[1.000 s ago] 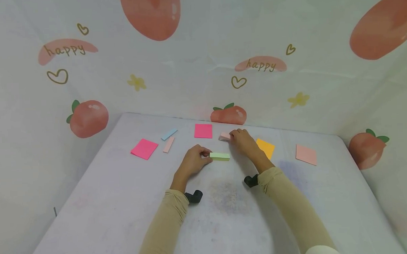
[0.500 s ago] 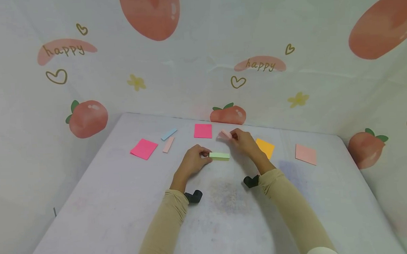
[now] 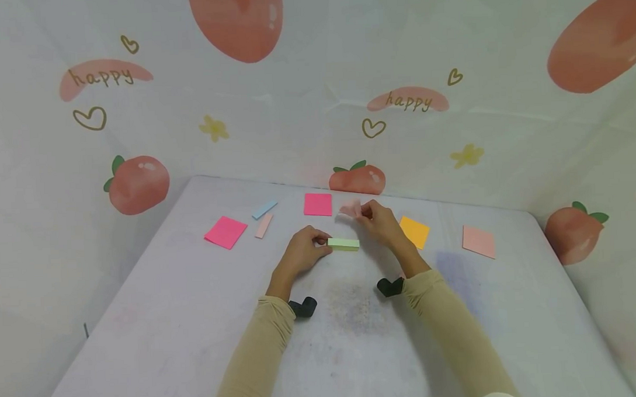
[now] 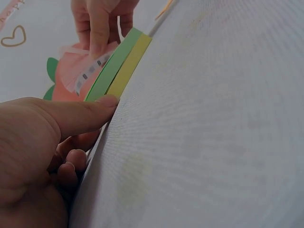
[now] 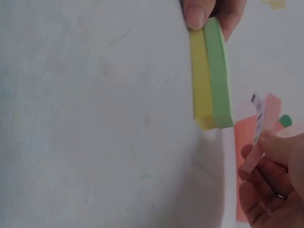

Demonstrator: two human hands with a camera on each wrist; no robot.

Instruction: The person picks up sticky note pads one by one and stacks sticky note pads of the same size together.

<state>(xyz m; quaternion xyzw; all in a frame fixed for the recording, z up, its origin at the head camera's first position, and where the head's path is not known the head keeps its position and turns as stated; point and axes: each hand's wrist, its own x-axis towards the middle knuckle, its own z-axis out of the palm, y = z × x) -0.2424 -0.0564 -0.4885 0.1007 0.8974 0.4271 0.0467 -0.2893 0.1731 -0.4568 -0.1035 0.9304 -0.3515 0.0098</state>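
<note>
At the middle of the table, my left hand pinches one end of a light green sticky-note pad stacked on a yellow sticky-note pad. Both are narrow strips, lying along each other. Just behind them, my right hand holds a narrow pink sticky-note pad between thumb and fingers, raised and tilted. A curled paper strip with dark print shows along the pink pad. In the left wrist view, the green pad partly hides the pink one.
Around the hands lie two hot-pink square pads, a blue strip, a pale pink strip, an orange square and a light pink square. A printed cloth wall rises behind the table.
The pink pad in my right hand has been lifted and turned in the fingers, from lying almost flat to tilted. My left hand and the green and yellow pads stay where they were.
</note>
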